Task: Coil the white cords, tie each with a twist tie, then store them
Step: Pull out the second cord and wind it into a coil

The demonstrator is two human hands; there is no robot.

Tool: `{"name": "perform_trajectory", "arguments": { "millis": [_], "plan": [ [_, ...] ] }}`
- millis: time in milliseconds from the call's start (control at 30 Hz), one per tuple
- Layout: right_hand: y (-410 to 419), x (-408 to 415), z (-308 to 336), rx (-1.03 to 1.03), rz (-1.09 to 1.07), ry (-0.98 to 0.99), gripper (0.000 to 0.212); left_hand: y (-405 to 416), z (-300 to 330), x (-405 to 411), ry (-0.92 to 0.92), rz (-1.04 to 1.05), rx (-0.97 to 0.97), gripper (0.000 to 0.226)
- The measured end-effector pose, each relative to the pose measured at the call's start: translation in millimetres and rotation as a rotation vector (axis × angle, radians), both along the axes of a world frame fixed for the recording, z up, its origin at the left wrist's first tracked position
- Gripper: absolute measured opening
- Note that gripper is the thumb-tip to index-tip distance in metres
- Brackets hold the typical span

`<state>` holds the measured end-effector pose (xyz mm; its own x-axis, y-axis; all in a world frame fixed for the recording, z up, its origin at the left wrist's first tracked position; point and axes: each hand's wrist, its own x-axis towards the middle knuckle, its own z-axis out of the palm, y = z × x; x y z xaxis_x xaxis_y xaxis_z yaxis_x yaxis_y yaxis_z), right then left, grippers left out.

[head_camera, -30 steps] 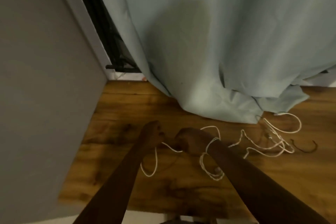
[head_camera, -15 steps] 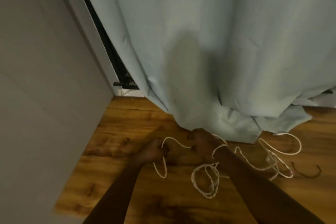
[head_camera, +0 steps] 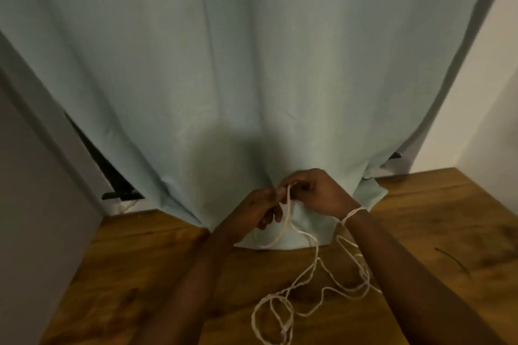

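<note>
While both hands meet before the curtain [head_camera: 252,78], we pinch the cord [head_camera: 288,204]: left hand [head_camera: 262,209], right hand [head_camera: 319,193] fingers clamped on it. Rest of cord lies looped on floor [head_camera: 168,274] below curtain, w/ turns round right wrist.

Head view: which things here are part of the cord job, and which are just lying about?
Part of the job:
- white cord, loose on the floor and wound round the right wrist
- left hand and right hand, both pinching the cord
- dark thin strip on the floor, possibly a twist tie; too small to be sure

Lying about:
- pale blue curtain
- wooden floor
- grey wall
</note>
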<state>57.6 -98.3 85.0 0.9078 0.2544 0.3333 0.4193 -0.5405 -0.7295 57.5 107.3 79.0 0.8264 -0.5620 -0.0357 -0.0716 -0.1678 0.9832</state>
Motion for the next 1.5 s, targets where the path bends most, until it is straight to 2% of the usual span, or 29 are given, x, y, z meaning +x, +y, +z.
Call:
{"name": "perform_trajectory", "arguments": {
  "millis": [67,133,233,367,400,433,533,600,700,800,900,967,1033,1067,1133,1167,1200,1233,1267,1367,1433,1500],
  "plan": [
    [-20.7,-4.4,13.4,0.059,-0.112,-0.059,0.020,-10.2,6.0,3.6,0.011,-0.093,-0.030,0.038],
    [-41.1,-8.4,25.9,0.123,-0.219,-0.112,0.025,-19.8,11.4,6.8,-0.029,-0.242,0.005,0.024],
    [-69.2,-12.2,40.6,0.204,-0.380,-0.150,0.022,-38.9,22.8,3.9,-0.240,-0.416,0.127,0.011],
    [-103.2,-18.1,57.7,0.261,-0.576,-0.225,0.013,-71.3,32.0,-7.0,-0.725,-0.409,0.277,0.034],
    [-111.5,-20.7,59.8,0.255,-0.620,-0.234,0.013,-80.3,37.3,-12.5,-0.809,-0.391,0.306,0.038],
    [-115.5,-20.3,59.8,0.248,-0.638,-0.224,0.013,-85.9,44.2,-18.1,-0.813,-0.383,0.305,0.041],
    [-115.7,-22.6,61.0,0.249,-0.648,-0.126,0.012,-104.9,84.1,-37.2,-0.671,-0.456,0.082,0.053],
    [-102.0,-28.8,62.3,0.264,-0.633,-0.013,0.015,-118.3,113.8,-46.3,-0.583,-0.425,-0.101,0.045],
    [-74.4,-33.6,51.5,0.168,-0.499,-0.014,0.022,-134.6,152.6,-47.5,-0.409,-0.375,-0.431,0.044],
    [-58.6,-31.8,27.7,0.037,-0.352,0.213,0.024,-145.0,177.4,-37.9,-0.434,-0.385,-0.667,0.045],
    [-53.8,-39.2,-2.6,0.035,-0.203,0.477,0.019,-147.7,183.5,-15.3,-0.433,-0.198,-0.746,0.042],
    [-51.0,-48.5,-14.9,0.137,-0.172,0.506,0.014,-147.1,175.6,3.5,-0.531,-0.005,-0.643,0.047],
    [-51.6,-57.6,-15.2,0.200,-0.200,0.356,0.013,-143.5,159.8,22.6,-0.731,0.111,-0.454,0.045],
    [-53.7,-61.0,-11.4,0.214,-0.220,0.271,0.018,-140.4,148.5,33.5,-0.876,0.138,-0.328,0.041],
    [-59.5,-67.0,-0.5,0.295,-0.271,0.142,0.022,-131.7,124.0,53.8,-1.156,0.183,0.047,0.038],
    [-64.5,-69.1,5.4,0.356,-0.305,0.088,0.020,-127.9,112.0,63.8,-1.210,0.185,0.258,0.039],
    [-70.0,-71.6,10.8,0.409,-0.340,0.039,0.017,-123.3,100.7,70.6,-1.186,0.137,0.419,0.038],
    [-75.6,-72.8,16.8,0.452,-0.365,-0.009,0.014,-119.0,91.5,73.2,-1.080,0.047,0.490,0.036],
    [-80.5,-73.0,21.3,0.462,-0.399,-0.062,0.012,-116.0,83.4,72.6,-0.897,-0.066,0.474,0.037],
    [-87.0,-70.5,30.6,0.428,-0.500,-0.168,0.012,-110.8,75.0,55.3,-0.302,-0.313,0.276,0.044],
    [-86.0,-65.3,26.9,0.372,-0.528,-0.133,0.021,-109.2,78.4,42.1,-0.059,-0.424,0.108,0.048],
    [-83.6,-63.4,9.0,0.307,-0.494,-0.019,0.029,-110.0,83.7,36.8,0.129,-0.485,-0.094,0.047]
  ]
}}
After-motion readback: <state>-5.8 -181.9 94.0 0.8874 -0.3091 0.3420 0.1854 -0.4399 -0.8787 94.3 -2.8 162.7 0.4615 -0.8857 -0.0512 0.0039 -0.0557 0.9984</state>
